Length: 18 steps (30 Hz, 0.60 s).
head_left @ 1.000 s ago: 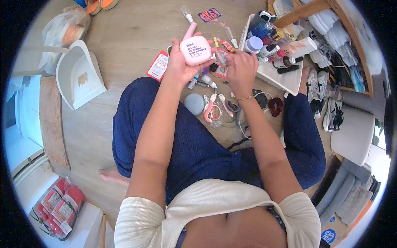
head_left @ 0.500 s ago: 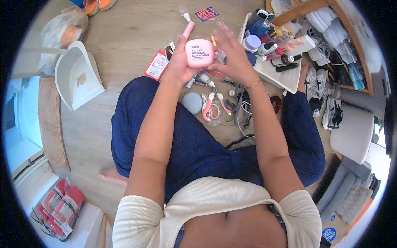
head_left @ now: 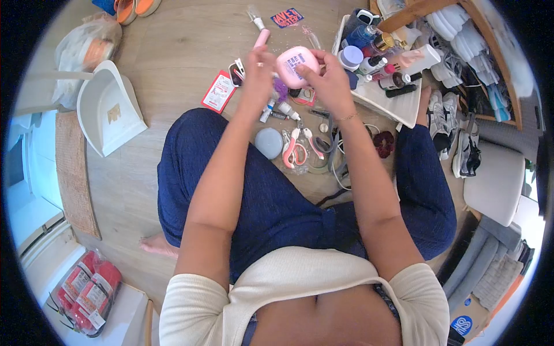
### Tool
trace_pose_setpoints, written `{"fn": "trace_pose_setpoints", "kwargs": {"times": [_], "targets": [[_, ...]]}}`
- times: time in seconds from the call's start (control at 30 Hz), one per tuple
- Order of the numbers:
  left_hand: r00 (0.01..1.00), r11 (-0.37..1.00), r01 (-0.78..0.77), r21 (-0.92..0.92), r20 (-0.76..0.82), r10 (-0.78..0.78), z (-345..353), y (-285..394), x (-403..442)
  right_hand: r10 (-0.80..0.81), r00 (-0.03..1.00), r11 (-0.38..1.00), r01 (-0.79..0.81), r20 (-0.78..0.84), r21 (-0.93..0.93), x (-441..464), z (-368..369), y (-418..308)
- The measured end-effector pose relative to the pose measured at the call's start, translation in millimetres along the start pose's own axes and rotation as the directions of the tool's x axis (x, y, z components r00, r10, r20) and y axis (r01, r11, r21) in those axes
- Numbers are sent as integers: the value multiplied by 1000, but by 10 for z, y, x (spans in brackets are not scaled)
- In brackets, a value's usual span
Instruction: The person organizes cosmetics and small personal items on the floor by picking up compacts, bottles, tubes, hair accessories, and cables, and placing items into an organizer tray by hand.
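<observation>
"Compact (head_left: 292,62) surface?"
"Smooth pink plastic, rounded square, printed face, held above the floor (head_left: 130,190)."
"Hands?"
"I have my right grip (head_left: 332,86) closed on its edge, thumb across the face. My left grip (head_left: 258,78), raised beside it, is blurred; I cannot tell its state."

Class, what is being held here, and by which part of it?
A rounded pink plastic-looking powder case, held in the right hand by its right edge, thumb on the printed face.

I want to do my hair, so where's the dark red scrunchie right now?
In the head view, the dark red scrunchie lies on the floor on the person's right, between the right forearm and the near corner of the white tray.
</observation>
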<state>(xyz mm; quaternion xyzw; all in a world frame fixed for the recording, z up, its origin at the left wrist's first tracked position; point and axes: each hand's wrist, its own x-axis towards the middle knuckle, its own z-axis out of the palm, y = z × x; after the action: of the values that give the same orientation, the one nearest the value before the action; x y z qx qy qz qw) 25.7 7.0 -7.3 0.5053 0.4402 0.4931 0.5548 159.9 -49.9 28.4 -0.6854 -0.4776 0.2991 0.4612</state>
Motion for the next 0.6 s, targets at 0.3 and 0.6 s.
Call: {"fn": "trace_pose_setpoints", "kwargs": {"times": [0.3, 0.6], "targets": [[782, 824, 566, 3, 314, -538, -134, -12, 51, 317, 857, 504, -515, 406, 693, -202, -16, -14], [684, 430, 729, -533, 579, -443, 139, 261, -260, -549, 836, 611, 386, -19, -691, -221, 42, -18]]}}
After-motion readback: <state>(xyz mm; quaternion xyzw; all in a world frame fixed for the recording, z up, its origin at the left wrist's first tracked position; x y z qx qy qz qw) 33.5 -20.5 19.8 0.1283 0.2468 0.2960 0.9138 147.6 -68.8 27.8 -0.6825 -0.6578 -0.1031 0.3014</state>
